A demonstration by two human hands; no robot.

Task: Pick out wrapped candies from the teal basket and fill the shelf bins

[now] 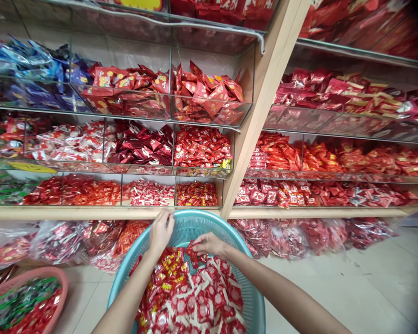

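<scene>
A big turquoise plastic basket [256, 273] stands in front of me, holding wrapped candies. Red-and-yellow packets [169, 273] lie on its left side, and red packets with white ends [202, 306] fill the right and front. At the far rim, my left hand [161, 233] is closed with curled fingers, apparently round the basket's edge. My right hand [211, 244] reaches inside, near the far wall, and pinches red candy packets [192, 253] between thumb and fingers. How many packets it holds is partly hidden.
Beyond the basket rise wooden shelves [252, 125] with clear compartments of red, maroon and blue packets. Plastic bags of candy [287, 239] sit on the floor under the lowest board. A pink basket [63, 283] with green and red packets stands at the lower left.
</scene>
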